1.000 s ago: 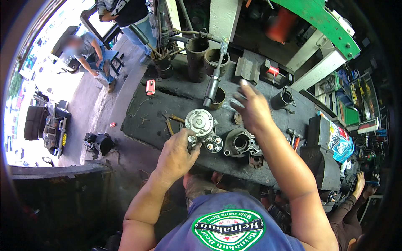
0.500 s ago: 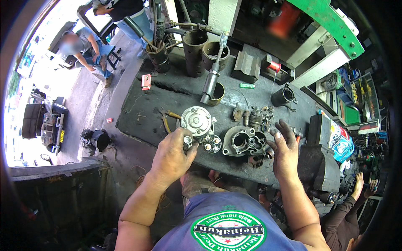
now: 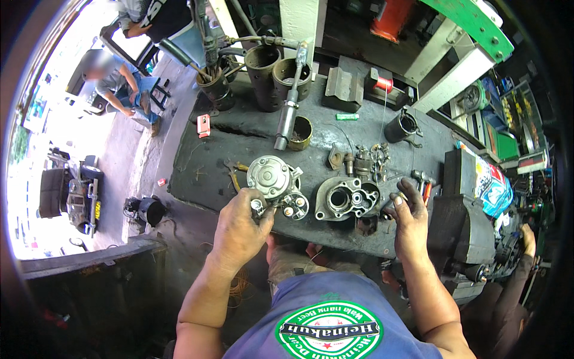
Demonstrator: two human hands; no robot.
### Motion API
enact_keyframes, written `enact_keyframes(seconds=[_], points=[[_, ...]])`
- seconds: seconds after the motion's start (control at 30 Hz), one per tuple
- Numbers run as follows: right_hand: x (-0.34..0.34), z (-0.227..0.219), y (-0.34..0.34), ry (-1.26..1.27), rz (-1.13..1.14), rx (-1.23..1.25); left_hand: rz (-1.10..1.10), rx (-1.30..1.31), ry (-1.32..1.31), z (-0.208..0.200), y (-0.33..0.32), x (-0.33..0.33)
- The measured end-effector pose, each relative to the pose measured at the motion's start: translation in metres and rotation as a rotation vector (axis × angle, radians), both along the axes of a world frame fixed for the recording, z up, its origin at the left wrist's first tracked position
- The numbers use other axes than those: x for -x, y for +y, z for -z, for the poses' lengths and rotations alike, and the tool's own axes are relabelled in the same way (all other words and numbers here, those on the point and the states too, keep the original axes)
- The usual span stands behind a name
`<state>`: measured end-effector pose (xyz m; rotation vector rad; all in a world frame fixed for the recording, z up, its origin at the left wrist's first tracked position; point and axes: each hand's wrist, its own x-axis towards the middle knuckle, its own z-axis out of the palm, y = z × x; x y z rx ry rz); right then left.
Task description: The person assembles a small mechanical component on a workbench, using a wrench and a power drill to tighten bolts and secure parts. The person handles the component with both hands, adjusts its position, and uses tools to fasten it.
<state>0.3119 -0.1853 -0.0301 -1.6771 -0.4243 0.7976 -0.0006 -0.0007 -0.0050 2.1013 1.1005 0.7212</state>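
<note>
At a dark counter (image 3: 239,142), the L hand (image 3: 240,226) is wrapped round a small round metal piece (image 3: 257,206), tight beside a silver motor unit (image 3: 269,176) nr the front edge, two coppery terminals (image 3: 288,211) facing up. The R hand (image 3: 411,220), part spread & loosely curled, is just R of a grey cast housing (image 3: 326,202); can't tell if it holds anything. Yellow-handled pliers (image 3: 232,175) lie L of the unit; gear parts (image 3: 363,165) sit behind the housing, w/ a small green box (image 3: 347,117) farther back.

The blue shirt (image 3: 326,289) bears a round green-and-white print (image 3: 328,338) crossed by a black banner (image 3: 299,328).
</note>
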Motion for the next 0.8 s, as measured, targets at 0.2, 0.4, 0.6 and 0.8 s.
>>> enact_keyframes(seconds=[0.2, 0.4, 0.6, 0.8], points=[[0.005, -0.002, -0.002, -0.026, -0.023, -0.013, -0.007, 0.034, 0.017, -0.008, -0.002, -0.002], [0.004, -0.002, -0.009, -0.029, -0.017, -0.014, -0.021, 0.020, 0.053, -0.011, -0.003, -0.004], [0.006, 0.000, -0.015, 0.013, 0.059, -0.066, -0.038, -0.003, 0.043, -0.007, -0.003, -0.005], [0.002, 0.001, -0.021, -0.003, 0.010, -0.020, -0.045, -0.038, 0.009, -0.005, -0.002, -0.006]])
